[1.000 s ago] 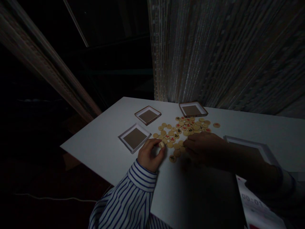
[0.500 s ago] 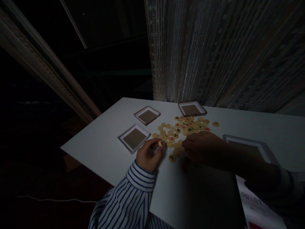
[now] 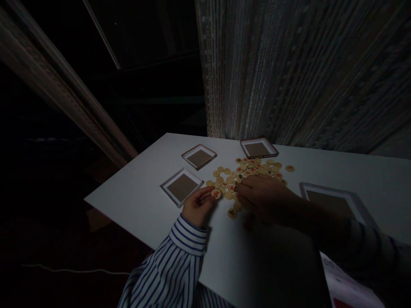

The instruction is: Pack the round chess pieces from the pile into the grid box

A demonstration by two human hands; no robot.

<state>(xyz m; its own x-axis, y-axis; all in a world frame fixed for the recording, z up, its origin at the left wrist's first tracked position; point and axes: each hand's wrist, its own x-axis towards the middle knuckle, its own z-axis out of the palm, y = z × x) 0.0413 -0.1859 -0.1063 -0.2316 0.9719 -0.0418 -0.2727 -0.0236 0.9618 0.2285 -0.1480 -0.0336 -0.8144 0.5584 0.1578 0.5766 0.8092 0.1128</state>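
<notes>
Between the thumb and fingers of my left hand [image 3: 196, 207] is a round Chinese chess piece [image 3: 215, 193], its red character facing up. It is at the left front edge of a spread of pale wooden pieces. My right hand [image 3: 261, 192] reaches over the middle of the spread, fingers bent and close together, hiding the pieces beneath; what its fingertips grip is hidden. Some loose pieces [image 3: 252, 170] show red or black characters, others a plain face. A black-marked piece [image 3: 232, 213] lies nearest me.
On the white table [image 3: 128, 188] two shallow boxes, a near one [image 3: 163, 186] and a far one [image 3: 189, 152], stand left of the pieces. Another box [image 3: 274, 155] is at the back, and a larger one [image 3: 303, 190] at the right. A string curtain [image 3: 257, 77] hangs behind.
The piece in my left hand has turned from edge-on to showing its red face. My right hand has moved left over the pieces.
</notes>
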